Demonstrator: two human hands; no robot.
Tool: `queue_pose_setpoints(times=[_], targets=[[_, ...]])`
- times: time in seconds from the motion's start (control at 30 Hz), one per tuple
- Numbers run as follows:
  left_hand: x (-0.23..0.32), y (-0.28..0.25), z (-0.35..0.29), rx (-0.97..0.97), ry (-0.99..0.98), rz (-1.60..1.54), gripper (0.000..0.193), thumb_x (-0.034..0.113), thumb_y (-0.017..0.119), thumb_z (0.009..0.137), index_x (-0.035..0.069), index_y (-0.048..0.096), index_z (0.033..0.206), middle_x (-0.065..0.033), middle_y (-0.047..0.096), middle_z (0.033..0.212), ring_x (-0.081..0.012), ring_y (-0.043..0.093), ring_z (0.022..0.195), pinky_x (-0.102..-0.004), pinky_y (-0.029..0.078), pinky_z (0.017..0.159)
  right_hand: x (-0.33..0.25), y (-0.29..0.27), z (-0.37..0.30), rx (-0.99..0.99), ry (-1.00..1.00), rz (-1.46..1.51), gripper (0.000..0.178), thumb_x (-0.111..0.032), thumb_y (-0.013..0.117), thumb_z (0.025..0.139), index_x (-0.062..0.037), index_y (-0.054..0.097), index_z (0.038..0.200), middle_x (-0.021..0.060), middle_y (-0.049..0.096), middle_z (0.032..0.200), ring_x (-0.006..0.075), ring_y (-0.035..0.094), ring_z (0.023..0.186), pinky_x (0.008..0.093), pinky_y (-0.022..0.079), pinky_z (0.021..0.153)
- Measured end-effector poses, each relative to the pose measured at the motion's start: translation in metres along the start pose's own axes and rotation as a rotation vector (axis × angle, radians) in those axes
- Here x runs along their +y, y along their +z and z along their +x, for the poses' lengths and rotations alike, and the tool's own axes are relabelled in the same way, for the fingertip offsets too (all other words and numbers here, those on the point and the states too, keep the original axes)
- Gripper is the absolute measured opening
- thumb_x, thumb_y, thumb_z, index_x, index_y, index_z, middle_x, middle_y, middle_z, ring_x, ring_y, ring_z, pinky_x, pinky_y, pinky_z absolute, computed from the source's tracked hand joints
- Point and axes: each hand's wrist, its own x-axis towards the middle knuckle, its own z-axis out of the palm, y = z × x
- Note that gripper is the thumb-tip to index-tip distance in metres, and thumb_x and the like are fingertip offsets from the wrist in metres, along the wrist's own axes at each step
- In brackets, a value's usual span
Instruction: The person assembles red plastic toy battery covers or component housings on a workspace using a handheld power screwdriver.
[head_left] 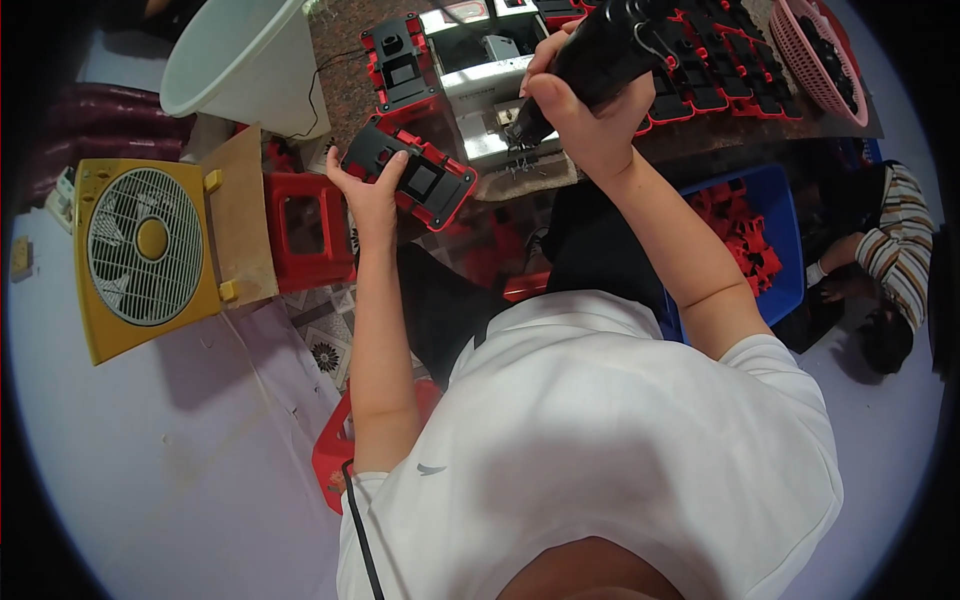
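My left hand (370, 197) grips one end of a black and red plastic housing (440, 189), its thumb pressed on the black face. The housing is held tilted near the table's front edge. My right hand (603, 118) is wrapped round a black electric screwdriver (598, 62), whose tip points down and left. That tip is over the front of a white and metal box-like machine (485, 80), probably a screw feeder. Whether tip and machine touch, I cannot tell. Small metal screws seem to lie at the machine's front. Another housing (402, 68) lies left of the machine.
Several black and red housings (712, 70) lie in rows at the right. Beyond them stands a pink basket (800, 50) with black parts. A blue bin (792, 225) holds red pieces. A white tub (225, 50), yellow fan (150, 240) and red stool (345, 262) are left; another person (890, 225) is right.
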Motion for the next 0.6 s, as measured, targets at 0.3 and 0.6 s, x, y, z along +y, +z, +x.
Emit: queue_pose_setpoints(times=[0.3,0.6], targets=[[0.006,0.003,-0.004,-0.102,-0.067,-0.298,0.066,0.012,0.076,0.075,0.001,0.035,0.126,-0.0109,0.052,0.117,-0.02,0.055,0.107,-0.0332,0.044,0.096,0.019,0.005,0.005,-0.015,-0.147,-0.049,0.041,-0.024,0.076,0.082,-0.0031,0.047,0.101,0.0034,0.06,0.073,0.01,0.059,0.06,0.0238,0.05,0.057],[0.015,0.001,-0.008,-0.109,-0.084,-0.271,0.068,0.014,0.077,0.074,0.001,0.035,0.126,-0.0122,0.052,0.117,-0.0201,0.055,0.107,-0.0332,0.045,0.095,-0.008,0.025,0.029,-0.074,-0.14,-0.018,0.044,-0.022,0.066,0.09,0.0004,0.042,0.119,-0.0012,0.051,0.067,0.006,0.046,0.052,0.0205,0.035,0.048]])
